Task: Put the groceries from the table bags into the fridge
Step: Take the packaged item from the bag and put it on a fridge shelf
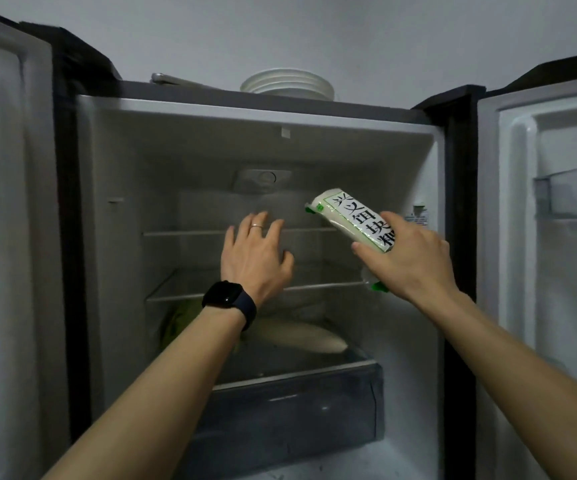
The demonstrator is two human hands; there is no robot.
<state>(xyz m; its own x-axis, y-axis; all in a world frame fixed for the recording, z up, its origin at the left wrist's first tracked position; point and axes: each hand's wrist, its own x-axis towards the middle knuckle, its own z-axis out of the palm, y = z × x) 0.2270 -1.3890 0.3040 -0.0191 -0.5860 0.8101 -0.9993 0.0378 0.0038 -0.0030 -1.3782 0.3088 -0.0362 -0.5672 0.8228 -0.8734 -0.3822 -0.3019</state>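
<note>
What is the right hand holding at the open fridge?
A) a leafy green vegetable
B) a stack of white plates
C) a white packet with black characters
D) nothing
C: the right hand grips the white packet with black characters; the left hand is open and empty.

Plain pale grey wall (315,29) behind, bare. Light dim, cool, even. Stack of white plates (287,83) on fridge (211,95) top, before wall; thin metallic object (176,79) left of stack.
</note>
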